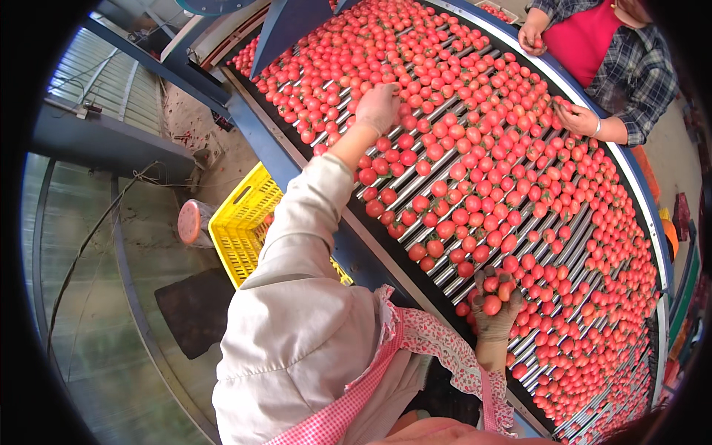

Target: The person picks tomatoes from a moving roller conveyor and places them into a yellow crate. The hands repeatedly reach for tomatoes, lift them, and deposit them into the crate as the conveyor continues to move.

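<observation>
A thick layer of red tomatoes (473,206) covers the metal rollers (414,172) of a roller conveyor in front of me. My left hand (379,108), in a thin glove, reaches far across onto the fruit with its fingers curled down. Whether a tomato is inside those fingers is hidden. Nearer my body, my right hand (495,320) is turned palm up in a soiled glove. Several tomatoes (492,305) rest in it, cupped by the fingers and thumb, just over the conveyor's near side.
Across the conveyor, a co-worker's hands (578,119) are at the far rail (617,150). A yellow plastic crate (236,245) stands beside the blue near frame (267,139), with a lidded tub (192,222) next to it. A blue metal plate (289,33) overhangs the tomatoes.
</observation>
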{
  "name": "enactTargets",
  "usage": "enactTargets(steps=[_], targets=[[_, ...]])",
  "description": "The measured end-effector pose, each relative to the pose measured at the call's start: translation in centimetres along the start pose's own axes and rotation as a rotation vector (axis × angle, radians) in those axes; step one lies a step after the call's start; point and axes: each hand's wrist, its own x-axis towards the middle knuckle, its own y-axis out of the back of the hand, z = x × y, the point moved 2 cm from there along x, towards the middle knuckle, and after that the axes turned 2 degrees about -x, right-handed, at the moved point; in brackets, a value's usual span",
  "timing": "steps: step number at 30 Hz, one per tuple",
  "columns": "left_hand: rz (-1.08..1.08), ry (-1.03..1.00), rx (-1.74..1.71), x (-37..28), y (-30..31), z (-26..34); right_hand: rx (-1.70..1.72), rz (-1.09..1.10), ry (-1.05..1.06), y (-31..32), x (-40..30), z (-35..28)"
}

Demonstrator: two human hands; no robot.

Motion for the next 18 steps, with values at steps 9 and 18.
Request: enactTargets(steps=[9,18], targets=[[-0.276,0.043,0.316,6.8,-1.9,-2.3,-0.09,0.06,-0.119,-3.5,2.6,2.8],[-0.017,-0.021,-0.169,1.7,2.0,-4.2,-0.145,0.135,-0.203,-5.2,4.1,4.9]])
